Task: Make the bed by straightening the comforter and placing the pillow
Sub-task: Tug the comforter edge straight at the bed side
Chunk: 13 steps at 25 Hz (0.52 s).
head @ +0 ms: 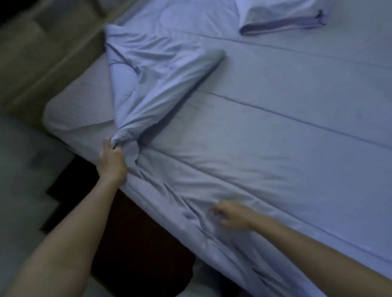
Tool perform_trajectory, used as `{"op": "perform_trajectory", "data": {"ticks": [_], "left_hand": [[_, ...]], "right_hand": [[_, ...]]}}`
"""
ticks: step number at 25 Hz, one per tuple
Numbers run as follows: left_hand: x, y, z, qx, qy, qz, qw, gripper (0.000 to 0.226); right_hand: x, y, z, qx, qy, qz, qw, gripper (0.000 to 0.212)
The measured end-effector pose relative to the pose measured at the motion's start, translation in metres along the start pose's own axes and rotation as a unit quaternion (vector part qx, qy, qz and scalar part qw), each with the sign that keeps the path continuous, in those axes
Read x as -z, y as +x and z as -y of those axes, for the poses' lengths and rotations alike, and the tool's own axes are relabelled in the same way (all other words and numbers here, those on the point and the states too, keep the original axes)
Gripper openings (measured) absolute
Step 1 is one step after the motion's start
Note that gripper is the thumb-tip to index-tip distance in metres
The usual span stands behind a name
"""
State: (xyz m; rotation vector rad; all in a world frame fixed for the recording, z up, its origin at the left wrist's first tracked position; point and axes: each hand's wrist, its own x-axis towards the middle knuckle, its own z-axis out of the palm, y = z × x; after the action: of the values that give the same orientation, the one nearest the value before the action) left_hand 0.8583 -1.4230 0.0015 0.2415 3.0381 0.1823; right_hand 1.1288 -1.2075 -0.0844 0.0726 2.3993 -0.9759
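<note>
A: Fingers [113, 146] of the left hand [111, 162] curled tight, bunching a gathered corner of the comforter [247, 145]. Grip sits at the bed's edge, about 9 o'clock in frame.

B: Right hand [230, 215]?

A: Fingers half-curled, tips down on the wrinkled cloth at about 6 o'clock. Blurred; cannot tell whether they pinch a fold or just press on it.

B: Cloth beyond the left grip?

A: Twisted into a thick rope-like bundle running from the fist toward 11 o'clock, then fanning out. One rolled fold branches off toward 1 o'clock. Past the bundle, at 10 o'clock, bare mattress corner [75, 113] shows, uncovered.

B: Rest of the comforter?

A: Spread flat over most of the bed, long seam lines running diagonally. Creases cluster between the two hands and along the near edge, where it hangs over the side.

B: Pillow [278, 5]?

A: Lies on the comforter at 1 o'clock, well apart from both hands, open end with a dark band toward the camera.

B: Surroundings?

A: Dark bed base [135, 231] under the near edge, pale floor [14, 171] at 8 o'clock. Dim light, bluish cast.
</note>
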Motion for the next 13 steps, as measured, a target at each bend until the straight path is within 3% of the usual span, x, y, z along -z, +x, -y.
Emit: {"op": "perform_trajectory", "data": {"ticks": [3,7,8,10,13], "left_hand": [[-0.014,-0.029,0.069,0.094,-0.042,-0.011,0.995,0.041],[-0.036,-0.04,0.102,0.228,-0.049,0.089,0.968,0.047],[-0.036,-0.033,0.095,0.189,-0.024,0.076,0.979,0.044],[-0.039,-0.013,0.066,0.028,0.002,0.009,1.0,0.028],[-0.035,0.045,0.004,-0.179,-0.015,0.03,0.983,0.025]], "right_hand": [[0.037,0.03,0.005,-0.041,-0.003,-0.093,0.995,0.047],[0.068,0.064,0.005,-0.1,-0.048,-0.123,0.986,0.048],[0.073,0.074,0.004,-0.111,-0.052,-0.135,0.983,0.047],[0.078,0.093,0.007,-0.132,-0.048,-0.166,0.976,0.045],[0.081,0.126,0.022,-0.168,-0.054,-0.199,0.964,0.054]]}}
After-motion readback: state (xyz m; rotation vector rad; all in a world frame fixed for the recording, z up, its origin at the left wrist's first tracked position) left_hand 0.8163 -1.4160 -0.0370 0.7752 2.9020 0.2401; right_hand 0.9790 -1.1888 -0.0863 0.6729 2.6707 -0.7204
